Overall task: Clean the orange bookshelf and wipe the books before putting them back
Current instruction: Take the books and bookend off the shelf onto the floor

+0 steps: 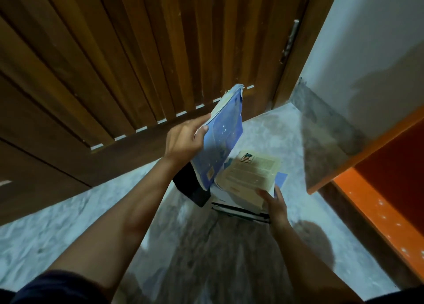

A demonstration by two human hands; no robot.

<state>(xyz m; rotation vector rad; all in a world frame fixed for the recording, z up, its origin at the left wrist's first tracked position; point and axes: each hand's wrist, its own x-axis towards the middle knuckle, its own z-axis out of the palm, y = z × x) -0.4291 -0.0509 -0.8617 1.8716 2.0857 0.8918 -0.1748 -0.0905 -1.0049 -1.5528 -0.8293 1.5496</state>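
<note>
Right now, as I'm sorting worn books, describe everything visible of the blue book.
The blue book is a thin softcover, cover flecked with pale specks, top corner torn. A small orange label sits near its lower edge. It stands tilted above the stack of books, its edge gripped by the left hand.

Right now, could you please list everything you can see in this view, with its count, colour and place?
blue book: one, blue, raised and tilted above the stack
cream book: one, yellowed cream, on top of the stack
book stack: one pile, number unclear, on the floor
dark object: one, black, left of the stack, kind unclear
orange bookshelf: one, orange, right edge
door: one, brown slatted wood, behind the stack
floor: one, mottled grey-white
wall: one, white, upper right
left hand: one, grips the blue book
right hand: one, pinches the cream book's near corner
</note>
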